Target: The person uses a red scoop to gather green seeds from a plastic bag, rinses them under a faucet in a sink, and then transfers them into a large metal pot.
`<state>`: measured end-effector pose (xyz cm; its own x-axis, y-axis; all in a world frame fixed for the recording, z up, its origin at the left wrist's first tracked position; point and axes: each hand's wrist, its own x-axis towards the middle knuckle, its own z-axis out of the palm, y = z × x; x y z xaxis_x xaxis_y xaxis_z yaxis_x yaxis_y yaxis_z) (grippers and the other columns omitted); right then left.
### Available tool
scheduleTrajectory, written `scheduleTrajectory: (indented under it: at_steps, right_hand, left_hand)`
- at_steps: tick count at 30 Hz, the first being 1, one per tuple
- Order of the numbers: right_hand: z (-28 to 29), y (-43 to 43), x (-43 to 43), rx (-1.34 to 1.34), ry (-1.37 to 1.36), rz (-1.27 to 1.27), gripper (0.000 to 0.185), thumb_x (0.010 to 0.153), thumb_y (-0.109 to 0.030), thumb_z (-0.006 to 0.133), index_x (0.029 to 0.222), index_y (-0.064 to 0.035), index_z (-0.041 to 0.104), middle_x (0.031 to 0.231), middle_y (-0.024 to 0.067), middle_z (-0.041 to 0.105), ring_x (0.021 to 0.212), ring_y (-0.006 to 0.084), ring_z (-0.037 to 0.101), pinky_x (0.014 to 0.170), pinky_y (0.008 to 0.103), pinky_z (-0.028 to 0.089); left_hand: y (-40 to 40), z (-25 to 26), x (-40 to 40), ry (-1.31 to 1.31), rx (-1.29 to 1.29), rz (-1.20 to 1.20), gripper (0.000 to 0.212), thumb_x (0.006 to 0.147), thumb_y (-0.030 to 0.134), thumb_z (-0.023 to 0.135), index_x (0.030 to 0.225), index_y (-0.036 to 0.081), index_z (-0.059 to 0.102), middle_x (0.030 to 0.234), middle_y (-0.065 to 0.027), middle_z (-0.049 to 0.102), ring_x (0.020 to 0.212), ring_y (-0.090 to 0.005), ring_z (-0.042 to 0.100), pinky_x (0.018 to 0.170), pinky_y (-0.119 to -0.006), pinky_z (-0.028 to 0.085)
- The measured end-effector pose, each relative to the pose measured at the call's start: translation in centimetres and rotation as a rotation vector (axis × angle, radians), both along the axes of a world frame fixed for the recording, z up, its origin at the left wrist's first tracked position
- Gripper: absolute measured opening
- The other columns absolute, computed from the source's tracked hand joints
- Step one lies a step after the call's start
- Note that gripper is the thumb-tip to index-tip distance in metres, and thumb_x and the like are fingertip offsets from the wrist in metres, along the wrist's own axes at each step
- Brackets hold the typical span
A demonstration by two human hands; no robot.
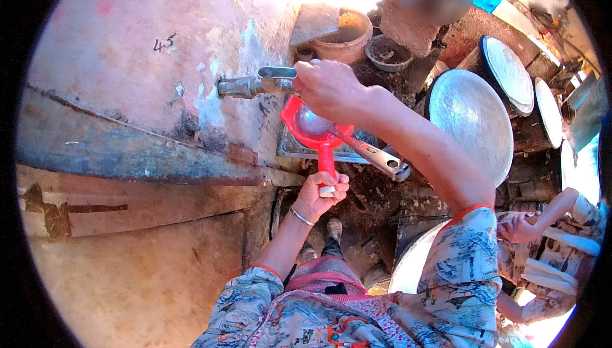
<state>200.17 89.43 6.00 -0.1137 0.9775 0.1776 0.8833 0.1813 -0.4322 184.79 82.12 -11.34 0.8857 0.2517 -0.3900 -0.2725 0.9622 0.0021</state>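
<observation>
My left hand grips the handle of a red plastic dipper from below. A metal ladle rests with its bowl inside the dipper and its handle sticking out to the right. Above them, my right hand is closed around the outer end of a metal tap with a lever on top. The tap comes out of the wall on the left. My fingers hide its spout, and I cannot tell whether water is running. Under the dipper shows part of a metal basin.
Several large round metal pans stand at the right. Behind the tap are a clay-coloured tub and a dirty bowl. A stained wall and ledge run along the left. Another person's hand is at the lower right.
</observation>
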Motion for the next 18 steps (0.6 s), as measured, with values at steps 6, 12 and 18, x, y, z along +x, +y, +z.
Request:
scheduleTrajectory:
  at_steps: [6, 12, 18]
  right_hand:
    - [-6.7, -7.5, 5.3, -1.057, 0.669, -0.159, 0.024, 0.079, -0.025, 0.057, 0.080, -0.0013, 0.053, 0.061, 0.0100, 0.056, 0.050, 0.0192, 0.059, 0.042, 0.0297, 0.048]
    - [-12.5, -10.1, 4.8, -0.954, 1.011, -0.224, 0.014, 0.078, -0.009, 0.057, 0.078, 0.0010, 0.047, 0.055, 0.0070, 0.051, 0.044, 0.0156, 0.055, 0.036, 0.0258, 0.044]
    - [-12.7, -8.1, 4.6, -0.787, 0.841, -0.247, 0.016, 0.077, -0.002, 0.053, 0.077, -0.0002, 0.037, 0.052, 0.0098, 0.049, 0.038, 0.0160, 0.048, 0.032, 0.0305, 0.036]
  left_hand:
    - [0.5, -1.7, -1.1, 0.248, 0.153, -0.016, 0.015, 0.058, 0.003, 0.054, 0.071, -0.004, 0.051, 0.067, -0.0064, 0.047, 0.053, -0.0126, 0.044, 0.047, -0.023, 0.037]
    - [1.0, -2.7, -2.5, 0.393, 0.358, -0.047, 0.016, 0.055, 0.003, 0.052, 0.070, -0.004, 0.052, 0.067, -0.0079, 0.050, 0.053, -0.0133, 0.045, 0.045, -0.024, 0.035]
    - [2.7, -1.5, -1.0, 0.305, 0.176, 0.002, 0.021, 0.056, 0.004, 0.052, 0.075, -0.005, 0.049, 0.062, -0.0058, 0.045, 0.051, -0.0132, 0.043, 0.046, -0.023, 0.035]
